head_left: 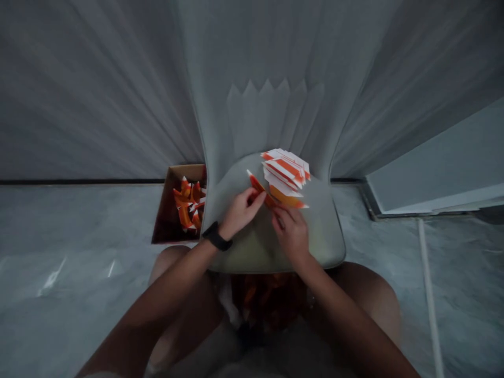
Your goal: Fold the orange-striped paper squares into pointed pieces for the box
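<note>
A person is holding a thin folded piece of orange and white paper [258,186] above a smooth pale grey chair seat [325,226]. The left hand [241,212] is pinching the top part of the paper, and its fingers [252,197] are closing tight on it. The right hand [291,233] is gripping the lower end of the paper, and its fingers [280,212] are curling around it. The two hands are working very close together. A black watch band [216,236] is sitting on the left wrist.

Just past the hands, a messy stack of orange and white striped paper pieces [285,176] is lying on the seat, right beside the folded paper. Next to the chair, an open brown cardboard box [173,205] is sitting on the floor, holding many folded orange and white paper shapes [188,205]. A dark orange heap [268,299] is resting in the person's lap, but it is too dim to tell what it is. A tall curved chair back [255,79] is standing up behind the seat, and a grey pleated curtain [90,89] is hanging behind it. A long white cord [429,299] is lying on the grey marble floor [79,226].
</note>
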The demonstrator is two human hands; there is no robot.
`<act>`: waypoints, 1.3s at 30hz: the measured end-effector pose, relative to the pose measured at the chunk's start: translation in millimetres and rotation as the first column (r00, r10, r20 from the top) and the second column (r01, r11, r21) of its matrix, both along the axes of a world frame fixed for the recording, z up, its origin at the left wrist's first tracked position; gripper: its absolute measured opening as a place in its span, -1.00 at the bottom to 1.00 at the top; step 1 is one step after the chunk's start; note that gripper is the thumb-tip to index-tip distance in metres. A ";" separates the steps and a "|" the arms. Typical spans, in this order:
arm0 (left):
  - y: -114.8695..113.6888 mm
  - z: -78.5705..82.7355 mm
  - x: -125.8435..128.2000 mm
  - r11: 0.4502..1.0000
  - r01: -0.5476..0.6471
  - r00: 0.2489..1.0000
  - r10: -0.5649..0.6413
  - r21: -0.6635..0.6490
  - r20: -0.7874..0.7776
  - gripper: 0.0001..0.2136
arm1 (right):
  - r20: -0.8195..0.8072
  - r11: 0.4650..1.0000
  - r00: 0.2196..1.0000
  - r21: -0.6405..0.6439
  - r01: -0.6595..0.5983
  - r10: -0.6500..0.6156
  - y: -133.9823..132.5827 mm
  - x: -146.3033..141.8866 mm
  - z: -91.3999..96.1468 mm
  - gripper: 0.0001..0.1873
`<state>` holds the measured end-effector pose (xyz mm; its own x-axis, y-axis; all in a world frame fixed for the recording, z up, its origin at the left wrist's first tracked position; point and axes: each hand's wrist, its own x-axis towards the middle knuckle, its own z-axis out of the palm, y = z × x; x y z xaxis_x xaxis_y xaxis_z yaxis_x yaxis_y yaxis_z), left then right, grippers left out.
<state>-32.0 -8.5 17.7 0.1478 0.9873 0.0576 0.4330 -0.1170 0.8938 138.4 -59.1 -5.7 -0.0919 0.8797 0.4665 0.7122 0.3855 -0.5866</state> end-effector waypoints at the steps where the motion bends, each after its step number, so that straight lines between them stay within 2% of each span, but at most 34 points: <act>1: 2.3 -5.5 -0.6 1.000 0.001 1.000 -0.001 -0.001 0.023 -0.67 | 0.010 1.000 1.000 0.009 -0.006 0.005 0.2 -2.1 0.3 -0.75; 3: 4.3 -11.7 -3.1 1.000 0.012 0.999 -0.012 -0.002 0.038 -0.72 | -0.008 1.000 1.000 0.019 -0.009 0.009 0.8 -5.9 3.6 -0.76; 5: 2.8 -11.2 -5.9 1.000 0.011 1.000 -0.011 0.006 0.021 -0.74 | -0.092 1.000 0.996 -0.011 0.001 -0.002 2.1 -8.7 9.4 -0.73; 8: -4.6 -2.1 -8.0 0.998 0.022 0.995 -0.016 0.059 -0.095 -0.77 | -0.239 0.990 0.970 -0.139 0.017 -0.050 7.7 -8.1 17.3 -0.60; 12: -15.4 8.4 -6.3 0.989 0.084 0.981 -0.061 0.123 -0.182 -0.79 | -0.306 0.953 0.951 -0.298 -0.058 -0.038 18.8 -1.8 21.8 -0.69; 15: -19.4 8.3 -3.6 0.990 0.108 0.987 -0.095 0.096 -0.132 -0.80 | -0.373 0.920 0.927 -0.371 -0.128 -0.021 21.7 -1.8 22.6 -0.69; 19: -19.7 3.9 -0.7 0.990 0.141 0.990 -0.141 0.020 0.030 -0.79 | -0.455 0.887 0.890 -0.406 -0.221 0.014 20.9 -4.6 19.3 -0.67; 25: -13.3 2.8 -10.4 0.980 0.198 0.978 -0.199 0.016 0.059 -0.72 | -0.406 0.902 0.913 -0.405 -0.149 -0.032 29.9 8.8 14.3 -0.58; 30: -6.0 -1.7 -12.2 0.971 0.237 0.962 -0.230 -0.029 0.149 -0.68 | -0.420 0.902 0.907 -0.404 -0.154 -0.033 33.6 11.3 14.6 -0.53; 35: 1.6 -9.0 -3.8 0.987 0.155 0.972 -0.147 -0.031 0.182 -0.66 | -0.433 0.869 0.900 -0.463 -0.173 -0.052 29.3 10.8 10.6 -0.60; 39: 1.7 -12.8 0.5 0.993 0.115 0.985 -0.110 -0.032 0.132 -0.64 | -0.357 0.849 0.933 -0.508 -0.148 -0.051 28.4 16.9 8.1 -0.53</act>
